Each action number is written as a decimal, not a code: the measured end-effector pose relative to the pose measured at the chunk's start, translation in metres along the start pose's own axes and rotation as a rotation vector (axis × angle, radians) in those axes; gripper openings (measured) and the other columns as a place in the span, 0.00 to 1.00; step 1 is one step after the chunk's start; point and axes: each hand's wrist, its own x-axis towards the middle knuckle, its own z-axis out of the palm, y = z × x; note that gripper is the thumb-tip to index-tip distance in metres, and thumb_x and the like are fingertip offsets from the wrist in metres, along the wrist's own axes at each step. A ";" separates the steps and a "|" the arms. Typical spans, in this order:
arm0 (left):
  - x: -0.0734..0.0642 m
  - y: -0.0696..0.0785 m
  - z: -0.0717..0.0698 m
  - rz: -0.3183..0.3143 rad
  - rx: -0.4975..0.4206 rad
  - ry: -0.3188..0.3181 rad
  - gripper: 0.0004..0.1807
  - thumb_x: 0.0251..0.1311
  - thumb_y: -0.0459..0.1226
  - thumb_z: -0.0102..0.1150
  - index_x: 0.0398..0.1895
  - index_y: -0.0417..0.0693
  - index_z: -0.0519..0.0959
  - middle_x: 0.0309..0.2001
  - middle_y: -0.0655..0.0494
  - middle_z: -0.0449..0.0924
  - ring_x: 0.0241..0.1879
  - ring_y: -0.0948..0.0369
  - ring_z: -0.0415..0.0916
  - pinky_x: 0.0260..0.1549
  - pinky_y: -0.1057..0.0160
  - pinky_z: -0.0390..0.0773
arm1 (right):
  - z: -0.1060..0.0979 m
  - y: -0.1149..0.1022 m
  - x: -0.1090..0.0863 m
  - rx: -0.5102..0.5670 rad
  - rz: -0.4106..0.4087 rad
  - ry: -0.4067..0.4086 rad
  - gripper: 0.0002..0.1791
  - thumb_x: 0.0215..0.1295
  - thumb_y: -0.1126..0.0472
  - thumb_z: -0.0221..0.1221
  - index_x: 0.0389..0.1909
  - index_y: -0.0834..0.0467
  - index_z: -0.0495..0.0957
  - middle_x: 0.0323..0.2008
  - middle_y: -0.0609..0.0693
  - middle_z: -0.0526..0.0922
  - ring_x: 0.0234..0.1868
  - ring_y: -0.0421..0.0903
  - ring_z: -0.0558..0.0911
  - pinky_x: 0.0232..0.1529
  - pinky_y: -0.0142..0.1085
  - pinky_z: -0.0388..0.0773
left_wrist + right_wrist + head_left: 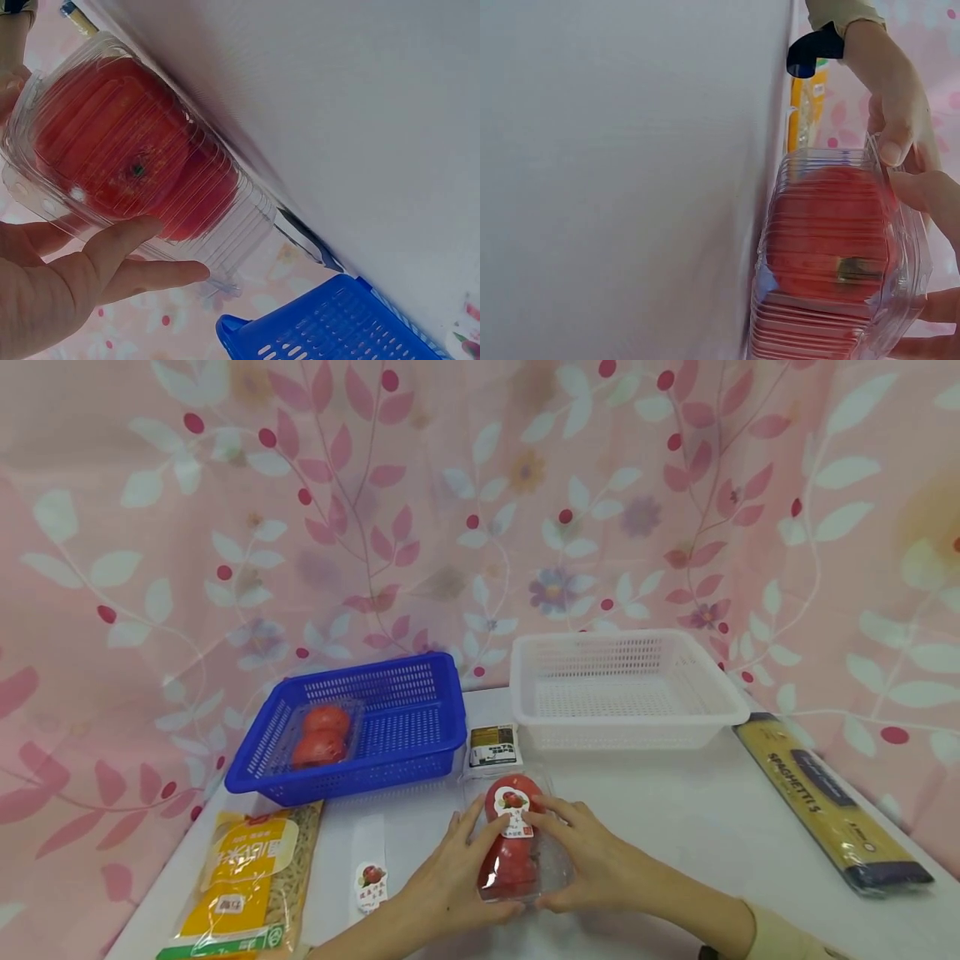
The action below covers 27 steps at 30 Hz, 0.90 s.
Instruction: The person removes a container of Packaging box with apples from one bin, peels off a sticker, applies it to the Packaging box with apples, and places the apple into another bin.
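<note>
A clear plastic box (pixel 553 868) with red tomatoes (pixel 513 870) inside sits on the table in front of me. On its lid is a white label (pixel 517 823) with a red fruit picture. My left hand (pixel 459 875) holds the box's left side, thumb along the near edge, a fingertip at the label. From the right, my right hand (pixel 600 862) holds it, thumb at the near edge and fingers over the lid. The left wrist view shows the ribbed box side (pixel 244 217). In the right wrist view both thumbs are near the box's rim (pixel 885 169).
A blue basket (pixel 405 768) holding another box of tomatoes (pixel 322 735) stands back left. At back right is a white basket (pixel 630 735). Around lie a small packet (pixel 493 747), a spaghetti pack (pixel 832 802), a yellow food bag (pixel 240 885) and a label strip (pixel 369 885).
</note>
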 end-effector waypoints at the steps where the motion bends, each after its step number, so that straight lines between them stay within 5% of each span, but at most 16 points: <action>1: 0.000 0.000 0.000 0.000 -0.004 0.004 0.50 0.38 0.62 0.66 0.67 0.59 0.58 0.69 0.42 0.48 0.58 0.28 0.53 0.41 0.38 0.71 | 0.000 0.000 0.000 -0.003 0.000 0.004 0.49 0.35 0.39 0.71 0.60 0.55 0.67 0.62 0.54 0.63 0.53 0.47 0.67 0.44 0.42 0.76; 11: 0.006 0.005 -0.001 0.088 0.053 0.149 0.49 0.41 0.66 0.60 0.67 0.56 0.59 0.66 0.39 0.53 0.57 0.31 0.59 0.43 0.43 0.73 | -0.008 0.001 0.004 -0.007 0.004 0.075 0.45 0.38 0.39 0.69 0.60 0.51 0.67 0.62 0.52 0.63 0.53 0.46 0.64 0.42 0.42 0.77; 18: 0.016 0.010 -0.005 0.204 0.085 0.284 0.49 0.37 0.61 0.67 0.65 0.54 0.63 0.63 0.40 0.58 0.56 0.49 0.66 0.43 0.55 0.77 | -0.020 0.002 0.009 -0.034 -0.018 0.152 0.40 0.41 0.43 0.70 0.57 0.52 0.69 0.60 0.53 0.66 0.52 0.47 0.65 0.41 0.44 0.76; 27: 0.034 0.020 -0.019 0.242 0.072 0.340 0.46 0.38 0.59 0.68 0.63 0.54 0.65 0.64 0.43 0.58 0.59 0.47 0.64 0.45 0.54 0.76 | -0.038 0.003 0.016 -0.060 -0.008 0.213 0.40 0.40 0.42 0.70 0.56 0.53 0.70 0.59 0.53 0.67 0.52 0.50 0.65 0.41 0.46 0.76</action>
